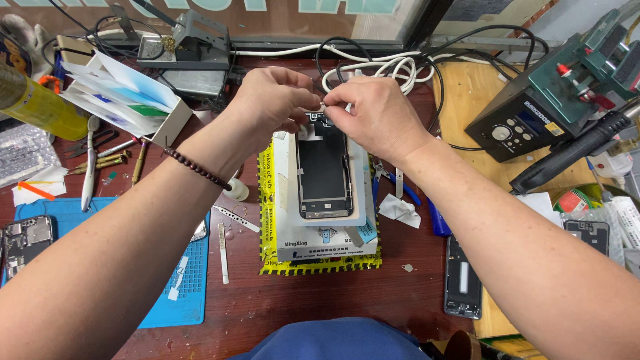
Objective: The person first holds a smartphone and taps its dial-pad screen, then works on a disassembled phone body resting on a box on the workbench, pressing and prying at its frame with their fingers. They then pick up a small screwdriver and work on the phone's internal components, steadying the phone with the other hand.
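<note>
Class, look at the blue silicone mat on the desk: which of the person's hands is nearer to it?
Left. The left hand is above the phone screen, up and right of the blue mat. The right hand is farther right, beyond the screen.

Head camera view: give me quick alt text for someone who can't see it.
Two bare hands, left hand and right hand, meet over the top edge of a phone screen panel, pinching a small pale part there. The panel lies on a white tray on yellow-edged packaging on a cluttered repair bench, blue mat at left.
</note>
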Demonstrator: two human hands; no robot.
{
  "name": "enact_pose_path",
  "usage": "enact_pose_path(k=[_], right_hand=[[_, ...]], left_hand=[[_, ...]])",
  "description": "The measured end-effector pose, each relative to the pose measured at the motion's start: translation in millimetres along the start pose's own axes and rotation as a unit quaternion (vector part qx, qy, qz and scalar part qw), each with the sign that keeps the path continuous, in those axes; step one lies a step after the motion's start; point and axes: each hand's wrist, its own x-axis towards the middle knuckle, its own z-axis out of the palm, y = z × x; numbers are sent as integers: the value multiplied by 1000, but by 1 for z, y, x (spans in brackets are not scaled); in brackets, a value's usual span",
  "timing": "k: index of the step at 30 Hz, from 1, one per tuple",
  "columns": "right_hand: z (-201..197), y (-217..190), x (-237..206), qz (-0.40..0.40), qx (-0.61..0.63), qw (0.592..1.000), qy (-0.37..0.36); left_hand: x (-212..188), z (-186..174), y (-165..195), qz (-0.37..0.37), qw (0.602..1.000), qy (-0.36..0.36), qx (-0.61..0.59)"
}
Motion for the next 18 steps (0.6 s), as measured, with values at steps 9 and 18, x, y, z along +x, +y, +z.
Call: enact_pose_path(k=[9,18], right_hand=[[8,9,-4,-34,-60,996,-51],[9,9,-6,-14,-55,997,-53]], left_hand=[[6,-4,-27,107,955,130,244],[6,6,-32,70,976,95,185]])
